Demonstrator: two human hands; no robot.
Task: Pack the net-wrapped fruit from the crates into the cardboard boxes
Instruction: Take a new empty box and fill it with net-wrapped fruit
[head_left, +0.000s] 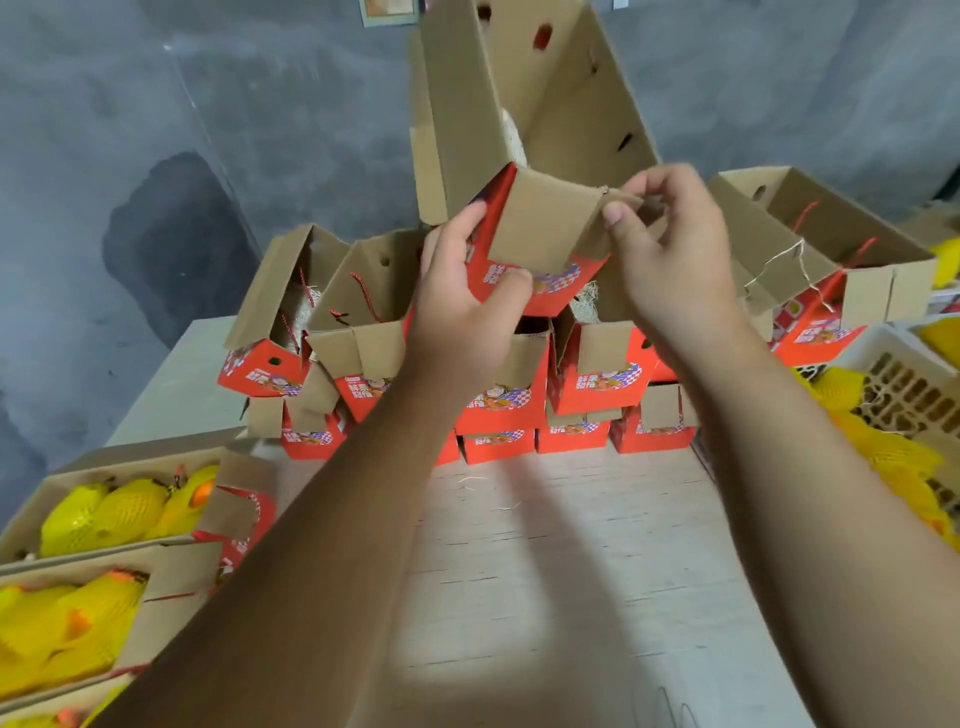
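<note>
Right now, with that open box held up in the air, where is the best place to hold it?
By its near red end wall, from below and either side. The lifted box tilts up and away, so this low end is nearest. The left hand already grips the red corner; the right hand pinches the brown end flap. The flaps look floppy, so the wall seems firmer.

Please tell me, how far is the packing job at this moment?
Partly done. Two boxes at the lower left already hold net-wrapped fruit. In hand: the left hand and right hand grip an open box lifted off the stack of boxes. Left: that stack still waits, and the crate on the right still holds fruit.
</note>
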